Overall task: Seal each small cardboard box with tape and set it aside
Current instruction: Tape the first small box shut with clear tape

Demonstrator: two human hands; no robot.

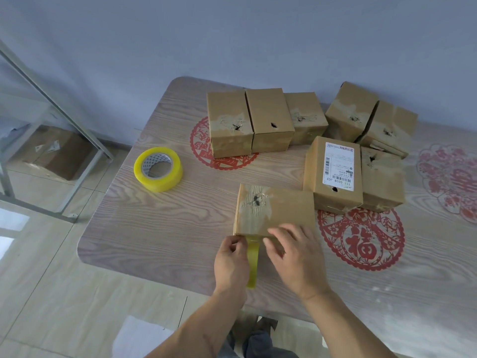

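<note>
A wood-grain table (160,228) holds seven cardboard boxes (268,120) clustered far right. One box (281,210) lies near centre, long axis left to right, touching both hands along its near edge. The right hand (294,257) presses flat, fingers straight. The left hand (229,259) pinches a yellow tape strip (253,262) hanging toward the viewer. A tape roll (158,168) sits far left.

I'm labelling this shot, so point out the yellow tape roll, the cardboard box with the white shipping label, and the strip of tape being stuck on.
Yellow tape roll (158,168): head view, top rim.
Labelled cardboard box (333,171): head view, top face.
Tape strip (253,262): head view, mid-length.
</note>
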